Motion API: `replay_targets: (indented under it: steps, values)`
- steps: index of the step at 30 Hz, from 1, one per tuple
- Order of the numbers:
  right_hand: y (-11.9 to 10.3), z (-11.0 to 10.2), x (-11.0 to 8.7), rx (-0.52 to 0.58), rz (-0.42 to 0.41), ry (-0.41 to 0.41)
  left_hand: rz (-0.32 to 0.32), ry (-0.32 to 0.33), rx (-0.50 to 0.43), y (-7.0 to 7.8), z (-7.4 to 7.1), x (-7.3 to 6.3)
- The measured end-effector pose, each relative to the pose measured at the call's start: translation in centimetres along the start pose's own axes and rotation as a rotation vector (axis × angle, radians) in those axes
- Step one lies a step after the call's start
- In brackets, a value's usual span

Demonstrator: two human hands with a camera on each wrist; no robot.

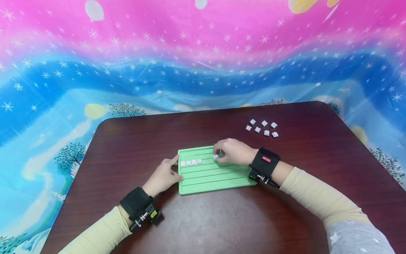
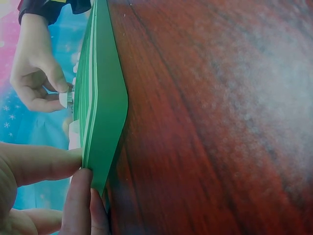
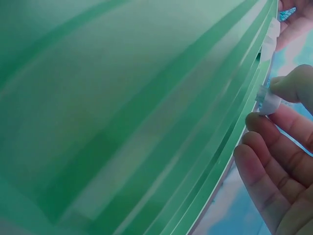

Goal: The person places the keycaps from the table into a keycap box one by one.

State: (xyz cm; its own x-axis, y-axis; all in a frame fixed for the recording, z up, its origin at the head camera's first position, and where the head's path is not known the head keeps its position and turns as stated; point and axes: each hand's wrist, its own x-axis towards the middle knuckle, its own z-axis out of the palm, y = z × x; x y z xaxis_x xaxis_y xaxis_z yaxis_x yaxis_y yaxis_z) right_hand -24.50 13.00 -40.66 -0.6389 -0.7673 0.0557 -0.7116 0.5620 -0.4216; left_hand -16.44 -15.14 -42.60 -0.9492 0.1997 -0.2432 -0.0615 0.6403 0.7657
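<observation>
A light green ridged tray (image 1: pixel 219 175) lies on the table. My left hand (image 1: pixel 164 175) holds its left edge, and in the left wrist view the fingertips (image 2: pixel 73 159) touch the rim. Over the tray's upper middle, my right hand (image 1: pixel 236 151) pinches a white keycap (image 1: pixel 215 156) between thumb and fingers. The right wrist view shows this keycap (image 3: pixel 270 101) side-on, its clear underside toward the tray. Several white keycaps (image 1: pixel 189 162) stand in a row in an upper groove at the left. Their markings are too small to read.
Several loose white keycaps (image 1: pixel 258 129) lie scattered on the dark wooden table (image 1: pixel 142 141), beyond the tray to the right. A patterned pink and blue cloth (image 1: pixel 190 70) hangs behind the table. Each wrist wears a black strap (image 1: pixel 265 162) with a camera mount.
</observation>
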Motion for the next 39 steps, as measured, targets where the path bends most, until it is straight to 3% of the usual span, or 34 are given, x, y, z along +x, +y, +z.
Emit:
replay_targets:
  steps: [28,39]
  values:
    - [-1.8,0.8,1.9,-0.025,-0.044,-0.069,0.001,0.003,-0.016,-0.2,0.1,0.1]
    - [-1.9,1.3,2.4,-0.057,-0.044,-0.061,0.007,0.008,-0.03,-0.2,0.0,0.1]
